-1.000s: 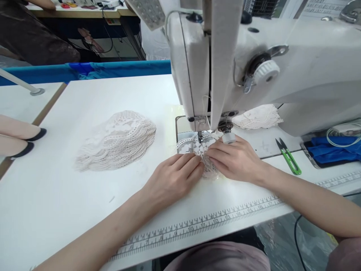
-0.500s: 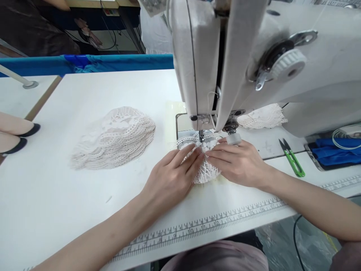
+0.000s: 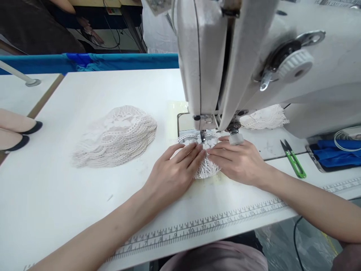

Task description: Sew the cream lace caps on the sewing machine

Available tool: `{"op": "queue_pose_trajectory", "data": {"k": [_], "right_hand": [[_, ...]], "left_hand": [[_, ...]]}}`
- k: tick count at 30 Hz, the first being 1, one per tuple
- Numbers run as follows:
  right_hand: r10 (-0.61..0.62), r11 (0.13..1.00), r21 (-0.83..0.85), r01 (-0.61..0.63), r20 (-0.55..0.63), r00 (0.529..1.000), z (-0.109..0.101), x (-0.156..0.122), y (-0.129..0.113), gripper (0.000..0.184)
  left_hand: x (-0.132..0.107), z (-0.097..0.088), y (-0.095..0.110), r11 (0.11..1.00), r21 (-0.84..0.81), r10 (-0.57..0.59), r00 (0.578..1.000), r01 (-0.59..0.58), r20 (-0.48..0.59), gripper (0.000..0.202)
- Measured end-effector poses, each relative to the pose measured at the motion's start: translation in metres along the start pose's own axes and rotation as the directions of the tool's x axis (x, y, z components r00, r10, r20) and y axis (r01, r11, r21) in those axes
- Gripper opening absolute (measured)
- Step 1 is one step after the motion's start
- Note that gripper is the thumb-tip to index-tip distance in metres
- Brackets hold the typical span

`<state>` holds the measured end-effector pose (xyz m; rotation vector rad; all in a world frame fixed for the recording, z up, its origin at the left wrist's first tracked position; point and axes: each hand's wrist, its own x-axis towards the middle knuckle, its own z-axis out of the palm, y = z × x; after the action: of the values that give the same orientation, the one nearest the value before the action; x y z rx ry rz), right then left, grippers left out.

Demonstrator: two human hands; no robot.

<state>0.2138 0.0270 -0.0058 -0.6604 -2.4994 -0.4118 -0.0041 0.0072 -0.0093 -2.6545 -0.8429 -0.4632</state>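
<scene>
A piece of white lace (image 3: 207,170) lies under the presser foot (image 3: 202,136) of a sewing machine (image 3: 210,64). My left hand (image 3: 176,165) rests flat on the lace's left side, fingers stretched toward the foot. On the right side, my right hand (image 3: 239,160) lies with its fingers extended over the lace, its fingertips close to those of the left. Both hands press the lace from above; its middle is partly covered by them. Left of the machine lies a layered pile of similar lace pieces (image 3: 118,137).
More lace (image 3: 265,117) lies behind the needle area. Green thread snips (image 3: 293,160) and a dark tray with blue cloth (image 3: 337,152) are at the right. A printed ruler (image 3: 191,229) runs along the front edge. Across the blue cloth barrier (image 3: 126,62), another person's hand (image 3: 90,32) shows.
The lace has slid a little away from me under the presser foot, and its near edge is farther forward. Both hands keep nearly the same flat pose on it. The view shifts slightly.
</scene>
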Motion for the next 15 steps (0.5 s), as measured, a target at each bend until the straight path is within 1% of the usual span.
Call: {"op": "queue_pose_trajectory", "data": {"k": [5, 10, 15], "right_hand": [[-0.005, 1.000, -0.003, 0.005, 0.002, 1.000, 0.0031, 0.0006, 0.0023, 0.026], [0.006, 1.000, -0.031, -0.005, 0.036, 0.999, 0.0018, -0.0004, 0.0006, 0.025], [0.010, 0.997, -0.071, -0.006, 0.057, 0.998, 0.0041, -0.0014, 0.0003, 0.026]], "left_hand": [[0.0001, 0.0027, -0.0049, 1.000, 0.009, -0.017, 1.000, 0.017, 0.011, 0.038], [-0.0008, -0.0008, -0.0058, 1.000, 0.017, -0.005, 1.000, 0.005, 0.005, 0.039], [0.0011, -0.0016, -0.0074, 0.999, 0.011, -0.038, 0.999, 0.037, 0.018, 0.038]]}}
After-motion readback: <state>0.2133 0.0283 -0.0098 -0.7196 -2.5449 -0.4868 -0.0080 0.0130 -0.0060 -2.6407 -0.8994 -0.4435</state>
